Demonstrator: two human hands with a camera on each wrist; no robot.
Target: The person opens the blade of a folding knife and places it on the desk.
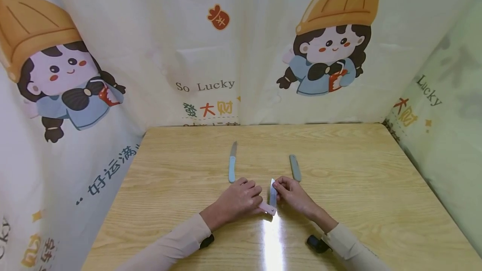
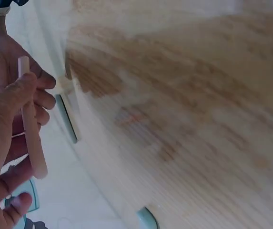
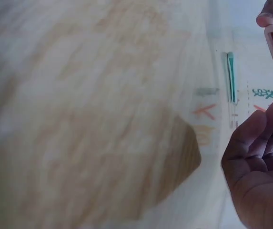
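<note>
A pink folding knife (image 1: 267, 208) is held between the two hands above the table, its blade angled away from the handle. My left hand (image 1: 239, 198) grips the pink handle, and in the left wrist view the thumb lies along that handle (image 2: 31, 129). With thumb and fingers my right hand (image 1: 295, 196) pinches the blade (image 1: 273, 194) towards its tip. The right wrist view shows the thin blade edge running from the handle (image 3: 272, 45) down to the right fingertips.
A light blue knife (image 1: 232, 169) lies with its blade out, beyond the left hand. Past the right hand lies a grey-green folding knife (image 1: 295, 168) with no blade showing. Both are on the wooden table (image 1: 173, 166); a printed curtain (image 1: 260, 53) hangs behind it.
</note>
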